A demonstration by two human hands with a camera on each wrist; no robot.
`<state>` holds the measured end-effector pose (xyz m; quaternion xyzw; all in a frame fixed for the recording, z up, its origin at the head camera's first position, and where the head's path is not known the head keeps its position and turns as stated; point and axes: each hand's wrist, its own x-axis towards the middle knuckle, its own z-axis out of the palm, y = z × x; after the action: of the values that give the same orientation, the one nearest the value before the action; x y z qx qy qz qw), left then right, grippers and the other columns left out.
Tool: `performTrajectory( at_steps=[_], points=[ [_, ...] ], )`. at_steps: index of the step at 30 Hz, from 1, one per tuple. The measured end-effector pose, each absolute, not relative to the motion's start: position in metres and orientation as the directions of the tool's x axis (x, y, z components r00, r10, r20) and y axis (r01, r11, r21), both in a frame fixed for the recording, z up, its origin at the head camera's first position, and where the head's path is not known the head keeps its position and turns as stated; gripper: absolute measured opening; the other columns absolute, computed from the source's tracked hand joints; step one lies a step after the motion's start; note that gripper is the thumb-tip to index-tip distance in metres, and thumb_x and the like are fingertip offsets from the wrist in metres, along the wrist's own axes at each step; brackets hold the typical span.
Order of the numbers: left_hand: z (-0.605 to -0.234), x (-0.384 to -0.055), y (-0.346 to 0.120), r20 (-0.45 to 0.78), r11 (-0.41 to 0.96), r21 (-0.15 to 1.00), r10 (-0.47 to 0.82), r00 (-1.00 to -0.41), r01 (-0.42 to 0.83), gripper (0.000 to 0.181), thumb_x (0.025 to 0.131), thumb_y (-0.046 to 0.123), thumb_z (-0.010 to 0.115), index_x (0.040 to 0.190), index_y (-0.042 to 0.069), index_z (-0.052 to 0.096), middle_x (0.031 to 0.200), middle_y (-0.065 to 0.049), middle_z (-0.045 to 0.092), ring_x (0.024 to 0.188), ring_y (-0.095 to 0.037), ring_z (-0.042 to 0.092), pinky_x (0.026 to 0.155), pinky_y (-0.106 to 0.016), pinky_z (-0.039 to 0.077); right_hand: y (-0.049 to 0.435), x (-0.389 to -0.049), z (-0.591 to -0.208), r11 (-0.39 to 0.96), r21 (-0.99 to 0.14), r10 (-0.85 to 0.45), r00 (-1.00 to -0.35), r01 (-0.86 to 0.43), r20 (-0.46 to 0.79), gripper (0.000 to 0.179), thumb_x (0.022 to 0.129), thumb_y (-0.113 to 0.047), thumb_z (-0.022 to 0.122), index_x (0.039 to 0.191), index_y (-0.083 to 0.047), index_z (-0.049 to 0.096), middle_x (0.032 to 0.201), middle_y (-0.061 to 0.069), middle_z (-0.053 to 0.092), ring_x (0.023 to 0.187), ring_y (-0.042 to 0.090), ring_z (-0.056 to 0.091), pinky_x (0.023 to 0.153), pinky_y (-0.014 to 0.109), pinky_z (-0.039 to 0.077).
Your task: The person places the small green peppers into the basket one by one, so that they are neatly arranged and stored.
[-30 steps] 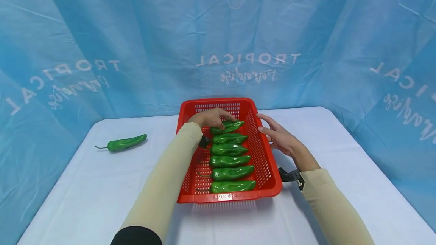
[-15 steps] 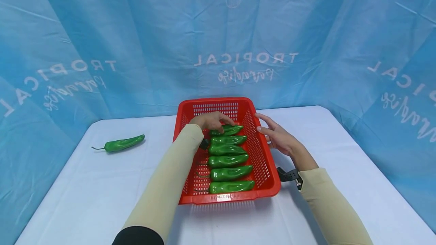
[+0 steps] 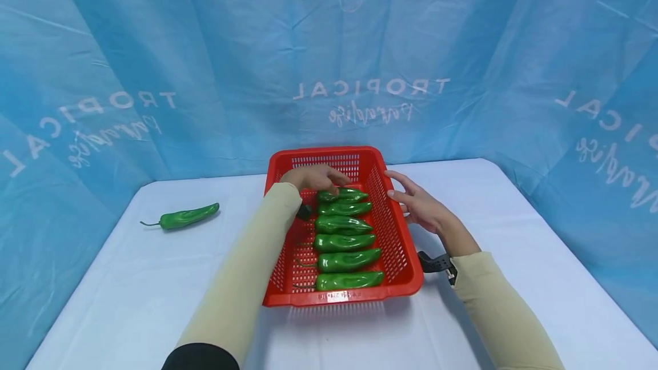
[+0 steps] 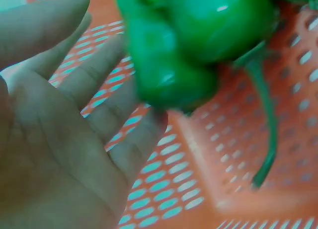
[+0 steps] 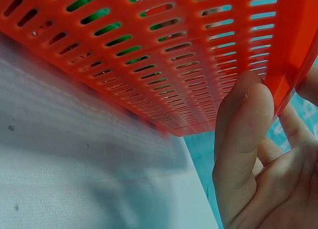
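Observation:
In the head view, my left hand (image 3: 316, 179) is inside the red perforated basket (image 3: 343, 298), over the stem side of the farthest green pepper (image 3: 354, 194). The left wrist view shows its fingers extended and spread, with the fingertips beside a blurred green pepper (image 4: 169, 75); no finger curls round it. My right hand (image 3: 424, 207) is at the basket's right side, with thumb and index fingertip touching the rim. In the right wrist view, the thumb (image 5: 243, 124) lies against the outer wall. More green peppers (image 3: 349, 281) lie in a column across the basket, stems leftward.
A single green pepper (image 3: 189, 217) lies on the white table (image 3: 128, 290), left of the basket. Blue printed curtain (image 3: 231, 61) hangs behind and on both sides. The basket stands near the table's far edge.
The farthest pepper has shifted slightly nearer to the row, and my left hand has lifted back from it a little to the left. My right hand has stayed at the rim.

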<state>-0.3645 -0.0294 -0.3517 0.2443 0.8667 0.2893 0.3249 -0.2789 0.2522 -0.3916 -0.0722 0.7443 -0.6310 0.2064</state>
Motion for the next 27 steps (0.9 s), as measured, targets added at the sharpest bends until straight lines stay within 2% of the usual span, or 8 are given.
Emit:
performTrajectory(
  at_steps=[3,6,10,16,22,27],
  points=[
    [-0.334,-0.363,-0.041,-0.41,0.703,0.667,0.622,-0.667,0.246,0.054,0.098,0.017,0.055,0.151,0.021,0.043,0.155,-0.003,0.044,0.145,-0.025,0.039,0.116,-0.046,0.038,0.251,-0.279,-0.39,0.202,-0.968,-0.369,-0.903,0.151,-0.219,0.066,0.101,-0.034,0.054,0.157,-0.035,0.02,0.143,0.025,0.05,0.093,0.021,0.075,0.08,0.047,0.06],
    [-0.315,-0.361,-0.056,-0.347,0.666,0.685,0.656,-0.671,0.296,0.053,0.1,0.018,0.053,0.151,0.016,0.042,0.155,-0.007,0.043,0.144,-0.027,0.04,0.117,-0.046,0.037,0.251,-0.28,-0.39,0.214,-0.965,-0.367,-0.903,0.15,-0.222,0.068,0.1,-0.036,0.055,0.157,-0.035,0.018,0.143,0.025,0.05,0.094,0.021,0.075,0.081,0.046,0.06],
    [-0.294,-0.35,-0.08,-0.226,0.606,0.7,0.69,-0.688,0.378,0.049,0.099,0.016,0.054,0.148,0.01,0.046,0.151,-0.013,0.049,0.141,-0.03,0.045,0.116,-0.047,0.038,0.251,-0.279,-0.39,0.211,-0.966,-0.375,-0.901,0.149,-0.221,0.068,0.101,-0.035,0.054,0.158,-0.034,0.017,0.143,0.026,0.049,0.093,0.021,0.075,0.081,0.047,0.06],
    [-0.283,-0.321,-0.118,-0.073,0.602,0.612,0.689,-0.721,0.513,0.042,0.097,0.009,0.054,0.139,0.005,0.056,0.141,-0.017,0.057,0.133,-0.034,0.051,0.111,-0.052,0.042,0.254,-0.28,-0.391,0.196,-0.97,-0.379,-0.902,0.142,-0.208,0.066,0.102,-0.034,0.052,0.157,-0.033,0.018,0.141,0.026,0.051,0.091,0.02,0.076,0.079,0.046,0.061],
    [-0.294,-0.285,-0.168,0.002,0.675,0.576,0.564,-0.826,0.462,0.036,0.098,0.016,0.058,0.133,0.01,0.061,0.134,-0.014,0.061,0.12,-0.031,0.057,0.098,-0.053,0.052,0.252,-0.282,-0.392,0.185,-0.973,-0.39,-0.898,0.14,-0.203,0.065,0.102,-0.033,0.053,0.157,-0.033,0.019,0.139,0.024,0.053,0.09,0.02,0.076,0.078,0.047,0.061],
    [-0.308,-0.264,-0.218,0.003,0.755,0.528,0.455,-0.89,0.388,0.035,0.099,0.021,0.056,0.132,0.011,0.061,0.133,-0.012,0.062,0.118,-0.03,0.058,0.098,-0.055,0.051,0.251,-0.283,-0.393,0.181,-0.972,-0.386,-0.899,0.147,-0.208,0.065,0.102,-0.034,0.053,0.157,-0.033,0.019,0.137,0.022,0.055,0.089,0.02,0.076,0.078,0.046,0.061]
  ],
)
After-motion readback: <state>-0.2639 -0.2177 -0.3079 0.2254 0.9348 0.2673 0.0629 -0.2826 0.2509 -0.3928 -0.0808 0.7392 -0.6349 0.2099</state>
